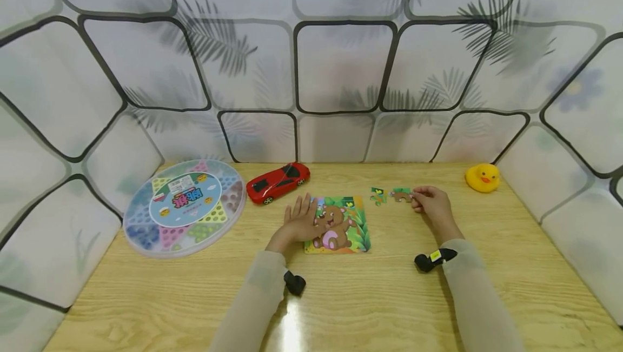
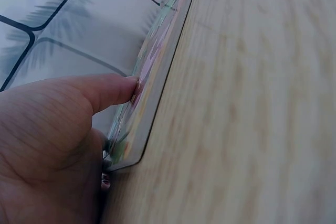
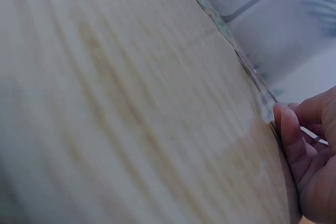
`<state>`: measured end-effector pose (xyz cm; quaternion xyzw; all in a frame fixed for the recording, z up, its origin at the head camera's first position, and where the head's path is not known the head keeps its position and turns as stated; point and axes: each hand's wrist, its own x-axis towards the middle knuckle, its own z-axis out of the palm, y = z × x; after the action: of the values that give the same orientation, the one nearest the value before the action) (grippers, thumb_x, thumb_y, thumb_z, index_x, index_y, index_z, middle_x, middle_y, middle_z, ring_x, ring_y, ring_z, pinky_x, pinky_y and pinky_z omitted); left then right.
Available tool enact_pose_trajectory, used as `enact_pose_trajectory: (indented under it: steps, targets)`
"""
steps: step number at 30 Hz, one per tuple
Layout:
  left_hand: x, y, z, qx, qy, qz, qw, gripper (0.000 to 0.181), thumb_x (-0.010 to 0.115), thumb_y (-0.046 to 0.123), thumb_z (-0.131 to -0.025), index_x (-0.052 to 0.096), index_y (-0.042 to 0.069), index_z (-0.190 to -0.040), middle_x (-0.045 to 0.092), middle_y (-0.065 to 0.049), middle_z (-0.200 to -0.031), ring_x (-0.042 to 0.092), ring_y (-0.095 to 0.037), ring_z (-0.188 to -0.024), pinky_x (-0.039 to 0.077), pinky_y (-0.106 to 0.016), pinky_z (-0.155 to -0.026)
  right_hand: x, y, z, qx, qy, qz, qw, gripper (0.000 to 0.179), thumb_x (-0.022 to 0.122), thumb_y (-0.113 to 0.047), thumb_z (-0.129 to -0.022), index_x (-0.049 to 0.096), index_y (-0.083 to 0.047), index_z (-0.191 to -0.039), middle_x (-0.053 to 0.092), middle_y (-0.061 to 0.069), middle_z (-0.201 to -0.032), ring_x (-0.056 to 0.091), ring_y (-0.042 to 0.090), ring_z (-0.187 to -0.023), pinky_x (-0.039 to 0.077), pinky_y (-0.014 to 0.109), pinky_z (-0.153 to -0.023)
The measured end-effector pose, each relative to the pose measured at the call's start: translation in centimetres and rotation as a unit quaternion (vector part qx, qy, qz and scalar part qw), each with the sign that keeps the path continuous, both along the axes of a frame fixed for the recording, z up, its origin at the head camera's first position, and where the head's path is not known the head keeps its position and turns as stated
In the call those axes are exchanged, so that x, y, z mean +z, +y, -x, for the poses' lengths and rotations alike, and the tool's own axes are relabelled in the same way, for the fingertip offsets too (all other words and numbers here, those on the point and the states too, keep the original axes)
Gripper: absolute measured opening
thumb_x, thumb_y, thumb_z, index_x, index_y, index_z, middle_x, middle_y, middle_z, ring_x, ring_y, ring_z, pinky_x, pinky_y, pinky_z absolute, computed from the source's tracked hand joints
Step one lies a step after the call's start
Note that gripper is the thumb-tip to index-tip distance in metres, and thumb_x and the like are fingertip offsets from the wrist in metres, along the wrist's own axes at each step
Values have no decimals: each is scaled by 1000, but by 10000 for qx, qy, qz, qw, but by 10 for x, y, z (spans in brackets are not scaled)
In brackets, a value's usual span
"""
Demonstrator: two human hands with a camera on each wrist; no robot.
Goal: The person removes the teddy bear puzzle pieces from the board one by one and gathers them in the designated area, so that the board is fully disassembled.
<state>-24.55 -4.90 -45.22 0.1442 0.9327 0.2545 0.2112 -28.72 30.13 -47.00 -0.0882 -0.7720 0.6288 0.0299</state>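
A square jigsaw puzzle with a brown bear lies flat on the table. My left hand rests on its left side, fingers straight and spread, the thumb over the bear. In the left wrist view, the thumb touches the top of the puzzle near its edge. To the right of the puzzle, my right hand pinches the right end of a green and brown puzzle piece between thumb and fingers, close over the table. A smaller puzzle piece lies between that one and the puzzle.
A red toy car stands behind my left hand. Farther left lies a round board game in clear packaging. A yellow rubber duck sits at the back right of the wooden table. Patterned fabric walls enclose the back and sides.
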Motion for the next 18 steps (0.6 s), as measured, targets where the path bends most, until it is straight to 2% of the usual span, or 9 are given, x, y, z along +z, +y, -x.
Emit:
enact_pose_trajectory:
  steps: [7, 15, 18]
  targets:
    - [-2, 0, 1, 14, 22, 27, 10000, 83, 46, 47, -95, -3, 12, -153, -18, -6, -156, -22, -24, -141, -16, -50, -110, -3, -2, -1, -268, 111, -70, 9996, 31, 52, -1, -95, 50, 15, -121, 58, -7, -75, 58, -1, -60, 49, 14, -54]
    - [0, -1, 0, -4, 68, -47, 10000, 82, 46, 46, -95, 0, 11, -153, -16, -8, -157, -20, -26, -142, -14, -51, -110, -4, 0, -4, -90, 305, 732, 9968, 34, 55, 1, -93, 46, 18, -121, 61, -5, -75, 59, 3, -60, 50, 16, -53]
    - [1, -1, -1, -13, 100, 10, 9999, 82, 46, 47, -95, 0, 11, -153, -15, -8, -157, -19, -26, -142, -13, -51, -110, -3, 1, -5, -47, 335, 727, 9968, 36, 56, -2, -93, 46, 17, -122, 62, -6, -77, 60, 3, -60, 51, 17, -54]
